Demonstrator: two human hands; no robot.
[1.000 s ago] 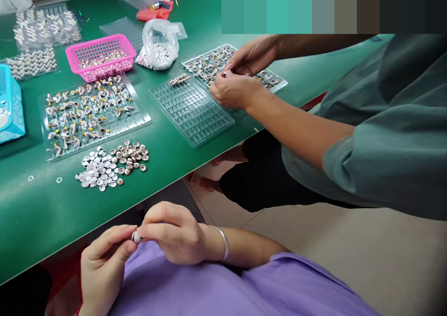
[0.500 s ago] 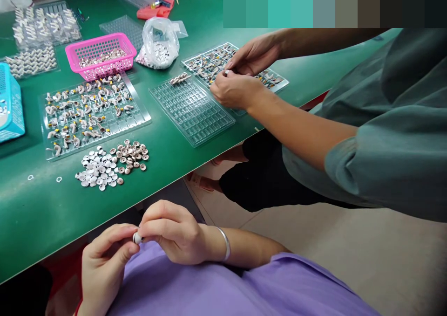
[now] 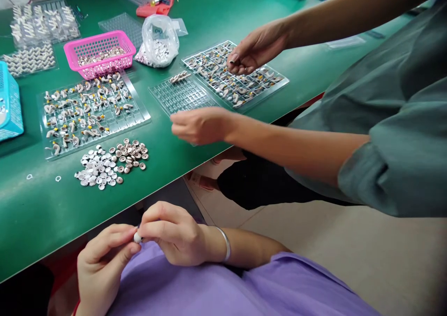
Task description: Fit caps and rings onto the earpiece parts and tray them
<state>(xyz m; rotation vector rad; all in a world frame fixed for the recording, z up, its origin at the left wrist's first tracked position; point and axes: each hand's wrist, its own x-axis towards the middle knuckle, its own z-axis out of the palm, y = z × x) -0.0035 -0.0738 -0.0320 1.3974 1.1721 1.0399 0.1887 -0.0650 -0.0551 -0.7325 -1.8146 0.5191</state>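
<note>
Over my lap, the thumb and fingers of my left hand (image 3: 104, 259) pinch a small round white cap (image 3: 137, 237) from the left. My right hand (image 3: 172, 232) grips its other side with closed fingertips, which cover part of it. A dark spot shows at the cap's right edge. On the table beyond my hands lies a pile of small white caps (image 3: 98, 168), touching a pile of beige cup-shaped caps (image 3: 131, 153).
Behind the piles sits a tray of curved beige parts (image 3: 87, 108), with a pink basket (image 3: 75, 59) and a plastic bag (image 3: 160, 38) farther back. At right, a co-worker's hands (image 3: 202, 126) are over clear trays. The table edge (image 3: 157, 188) runs before me.
My hands stay nearly still, both on the white cap. The co-worker's hands have moved apart, the nearer one going left and down toward the table edge.
</note>
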